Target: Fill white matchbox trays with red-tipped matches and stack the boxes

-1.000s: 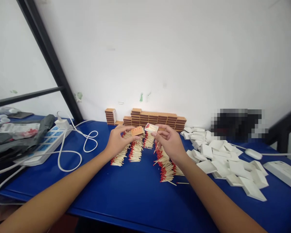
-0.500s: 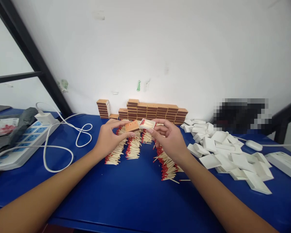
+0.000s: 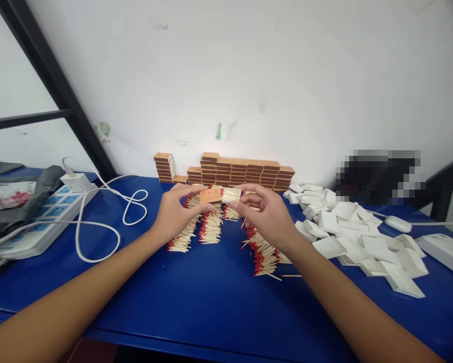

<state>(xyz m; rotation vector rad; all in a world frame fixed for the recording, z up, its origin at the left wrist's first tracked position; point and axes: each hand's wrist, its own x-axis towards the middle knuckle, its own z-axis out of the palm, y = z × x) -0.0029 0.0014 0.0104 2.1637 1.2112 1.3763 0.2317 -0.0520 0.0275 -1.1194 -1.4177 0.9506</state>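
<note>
Blue tabletop point(image 3: 207, 297) under matches point(image 3: 211, 229); white wall point(image 3: 309, 75) behind

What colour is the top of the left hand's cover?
The cover is orange with red print; best view: head.

So the left hand point(image 3: 179, 212) has an orange printed cardboard matchbox sleeve point(image 3: 210, 195) pinched between thumb and fingers, and the right hand point(image 3: 266, 214) has a small white cardboard tray point(image 3: 231, 195) of wooden matchsticks, its end right up at the sleeve's end. Can't tell how far in it sits. Below, rows of red-tipped wooden matches point(image 3: 211, 229) lie on the shiny blue tabletop point(image 3: 196, 297). Stacked orange-and-brown matchboxes point(image 3: 239, 174) line the wall side, and a messy heap of white cardboard trays point(image 3: 362, 239) sprawls off to the right.
</note>
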